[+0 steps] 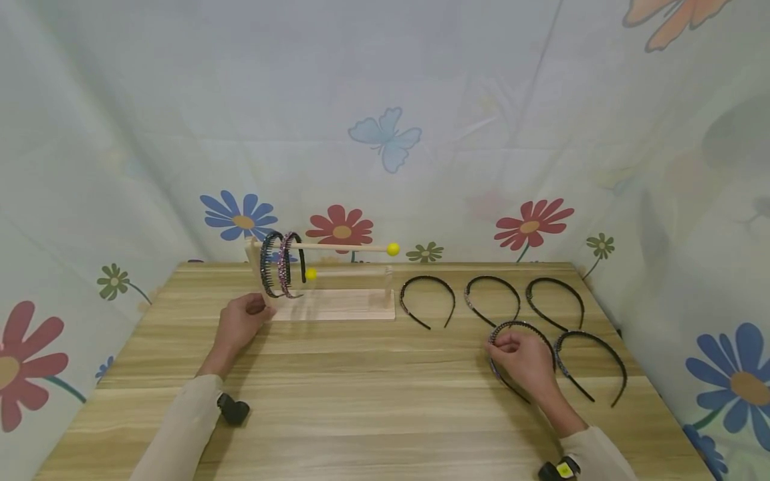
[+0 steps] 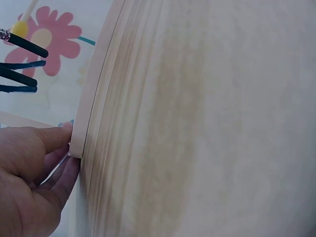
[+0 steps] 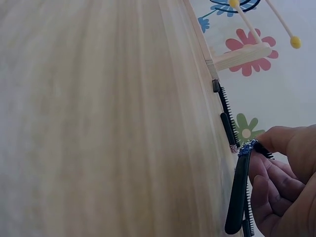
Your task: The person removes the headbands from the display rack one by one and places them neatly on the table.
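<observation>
My right hand pinches a black toothed headband by its left side. In the right wrist view, blue and silver stones on that headband show close to the thumb and fingertips. My left hand grips the near left corner of a wooden rack's base between thumb and fingers. Two headbands hang at the left end of the rack's upper rod: a dark one and one with pink stones.
Several more black headbands lie right of the rack, among them one nearest it, one at the back right and one at the front right. Yellow balls tip the rods. A flowered curtain stands behind the wooden table.
</observation>
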Demonstrator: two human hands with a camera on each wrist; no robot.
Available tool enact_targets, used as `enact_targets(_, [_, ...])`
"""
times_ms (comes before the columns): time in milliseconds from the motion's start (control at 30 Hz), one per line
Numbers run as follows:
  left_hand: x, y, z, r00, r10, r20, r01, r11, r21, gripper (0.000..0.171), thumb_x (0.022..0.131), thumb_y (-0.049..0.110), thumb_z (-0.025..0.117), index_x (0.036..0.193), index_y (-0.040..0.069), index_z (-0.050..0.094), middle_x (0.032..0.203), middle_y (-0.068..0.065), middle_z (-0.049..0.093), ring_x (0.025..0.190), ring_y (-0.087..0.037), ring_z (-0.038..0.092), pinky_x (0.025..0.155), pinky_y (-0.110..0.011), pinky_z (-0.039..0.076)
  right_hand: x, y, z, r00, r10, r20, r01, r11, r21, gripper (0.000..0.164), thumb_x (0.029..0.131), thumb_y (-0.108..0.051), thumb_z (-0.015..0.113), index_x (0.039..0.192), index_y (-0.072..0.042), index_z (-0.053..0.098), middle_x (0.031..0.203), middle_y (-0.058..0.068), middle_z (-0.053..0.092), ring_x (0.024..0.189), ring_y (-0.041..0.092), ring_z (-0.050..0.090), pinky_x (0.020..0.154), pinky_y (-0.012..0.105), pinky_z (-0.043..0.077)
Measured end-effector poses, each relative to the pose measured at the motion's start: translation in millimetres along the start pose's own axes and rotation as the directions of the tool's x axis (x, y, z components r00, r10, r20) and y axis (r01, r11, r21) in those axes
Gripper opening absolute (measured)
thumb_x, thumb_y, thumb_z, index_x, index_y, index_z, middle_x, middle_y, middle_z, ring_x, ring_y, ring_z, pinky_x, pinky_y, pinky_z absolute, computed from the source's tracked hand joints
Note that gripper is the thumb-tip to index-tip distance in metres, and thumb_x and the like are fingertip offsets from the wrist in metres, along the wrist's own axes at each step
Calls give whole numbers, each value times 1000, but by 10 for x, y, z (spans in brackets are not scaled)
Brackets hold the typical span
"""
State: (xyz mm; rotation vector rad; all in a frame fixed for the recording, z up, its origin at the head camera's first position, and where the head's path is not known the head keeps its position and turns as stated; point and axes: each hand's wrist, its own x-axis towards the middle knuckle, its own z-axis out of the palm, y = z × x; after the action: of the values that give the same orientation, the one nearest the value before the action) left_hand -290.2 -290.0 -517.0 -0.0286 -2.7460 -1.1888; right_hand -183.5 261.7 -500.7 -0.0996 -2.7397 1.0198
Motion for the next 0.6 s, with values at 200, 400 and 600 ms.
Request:
enact_targets(200, [-2, 5, -6, 1000, 2, 0, -2, 1000, 9, 45, 100, 20, 68, 134, -7, 60, 127, -28, 67, 115, -42, 68, 96, -54, 56, -1, 27, 6, 999, 26, 46, -26, 1000, 3, 23, 86, -32, 83, 86, -10, 77, 80, 1, 77, 71, 13, 69, 68, 36, 55])
enact_targets(400, [0, 6, -7, 1000, 8, -2, -8, 1000, 13, 44, 99, 19, 68, 134, -7, 61, 125, -27, 68, 113, -41, 68, 96, -54, 55, 2, 44, 16, 996, 53, 71, -54, 998, 21, 26, 88, -36, 82, 88, -11, 78, 83, 2, 77, 75, 15, 70, 68, 37, 56])
enact_targets(600, [17, -12, 2, 1000, 9, -5, -9, 1000, 9, 43, 99, 20, 69, 133, -7, 62, 124, -27, 68, 113, -41, 69, 96, -54, 56, 1, 51, 12, 992, 72, 99, -75, 997, 22, 29, 89, -37, 80, 93, -8, 78, 87, 4, 78, 79, 18, 71, 71, 38, 57])
